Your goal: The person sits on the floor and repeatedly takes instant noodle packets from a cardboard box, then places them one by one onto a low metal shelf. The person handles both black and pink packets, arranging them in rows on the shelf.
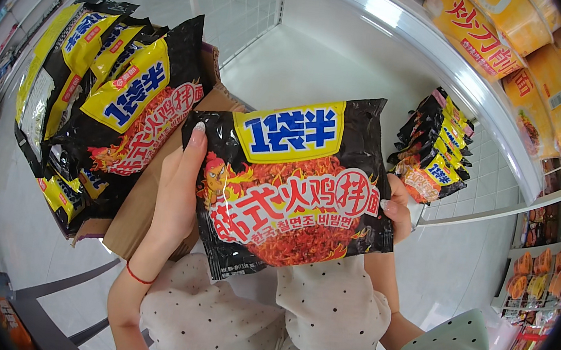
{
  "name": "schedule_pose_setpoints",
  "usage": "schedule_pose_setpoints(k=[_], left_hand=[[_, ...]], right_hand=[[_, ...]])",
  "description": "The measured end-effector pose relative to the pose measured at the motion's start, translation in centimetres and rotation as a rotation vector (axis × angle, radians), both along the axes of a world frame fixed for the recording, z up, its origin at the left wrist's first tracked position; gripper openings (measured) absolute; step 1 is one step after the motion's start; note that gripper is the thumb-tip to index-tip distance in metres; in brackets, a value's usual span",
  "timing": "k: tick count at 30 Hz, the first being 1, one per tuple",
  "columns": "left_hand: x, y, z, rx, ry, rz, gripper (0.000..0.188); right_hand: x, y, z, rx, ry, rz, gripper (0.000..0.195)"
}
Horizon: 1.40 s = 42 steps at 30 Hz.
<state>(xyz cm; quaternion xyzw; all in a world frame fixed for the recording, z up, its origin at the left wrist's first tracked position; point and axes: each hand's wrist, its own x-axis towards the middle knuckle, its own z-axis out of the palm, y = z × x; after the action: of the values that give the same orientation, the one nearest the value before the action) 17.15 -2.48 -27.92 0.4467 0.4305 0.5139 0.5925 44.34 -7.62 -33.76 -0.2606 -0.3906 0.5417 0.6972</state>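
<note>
A black and yellow packet of instant noodles (289, 186) is held up in front of me by both hands. My left hand (177, 184) grips its left side, the thumb lying on the front. My right hand (398, 208) clasps the right edge, with most of its fingers hidden behind the packet. To the left, an open cardboard box (140, 211) holds several similar noodle packets (134, 98), some sticking up above its rim. A row of similar packets (434, 150) stands at the right end of a white shelf (318, 61).
Yellow noodle tubs (495, 38) fill the shelf at the upper right, behind a clear curved edge strip (456, 65). A white wire-grid panel (245, 22) closes the white shelf's left end. More goods (539, 274) line racks at the far right. Dark metal bars (57, 300) lie below the box.
</note>
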Motion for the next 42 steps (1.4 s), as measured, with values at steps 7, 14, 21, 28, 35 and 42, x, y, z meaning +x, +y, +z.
schedule_pose_setpoints(k=[7, 14, 21, 28, 35, 42], left_hand=[[-0.5, -1.1, 2.0, 0.603, 0.424, -0.229, 0.04], [-0.8, -0.6, 1.5, 0.825, 0.514, -0.347, 0.055], [-0.1, -1.3, 2.0, 0.839, 0.422, -0.209, 0.048], [-0.6, -1.4, 1.4, 0.676, 0.246, -0.233, 0.04], [0.1, -1.5, 1.1, 0.558, 0.206, -0.207, 0.042], [0.2, -1.1, 1.0, 0.623, 0.318, -0.249, 0.037]], right_hand=[[1.5, 3.3, 2.0, 0.15, -0.335, -0.169, 0.066], [1.8, 3.2, 3.8, 0.224, -0.348, -0.132, 0.009], [1.0, 1.7, 3.3, 0.346, -0.311, -0.285, 0.006], [1.8, 2.1, 7.2, 0.393, -0.734, -0.12, 0.044], [-1.9, 2.8, 9.4, 0.429, -1.187, 0.006, 0.057], [0.4, 3.7, 9.0, 0.4, -1.254, -0.01, 0.044]])
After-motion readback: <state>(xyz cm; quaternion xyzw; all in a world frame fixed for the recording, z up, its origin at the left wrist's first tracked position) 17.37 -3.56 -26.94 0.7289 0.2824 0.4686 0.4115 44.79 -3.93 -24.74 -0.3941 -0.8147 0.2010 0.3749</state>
